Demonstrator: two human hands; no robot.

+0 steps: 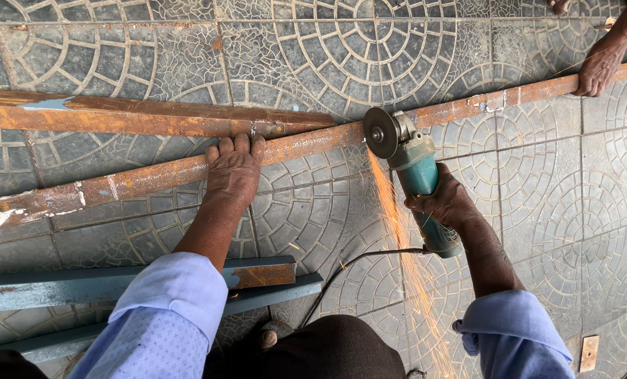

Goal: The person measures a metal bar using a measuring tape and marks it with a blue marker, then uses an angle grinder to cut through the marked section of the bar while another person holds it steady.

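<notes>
Blue-sleeved right hand (pixel 445 203) clenches a teal angle grinder (pixel 415 175); at nine o'clock, left hand (pixel 234 172) lies flat, grip open, on rusty steel bar (pixel 145 179).

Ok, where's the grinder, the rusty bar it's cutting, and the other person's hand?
grinder (pixel 417 168): head view, on its teal body.
rusty bar (pixel 145 179): head view, on the stretch left of the pressing left hand.
other person's hand (pixel 598 67): head view, on the back of the hand, top right.
</notes>
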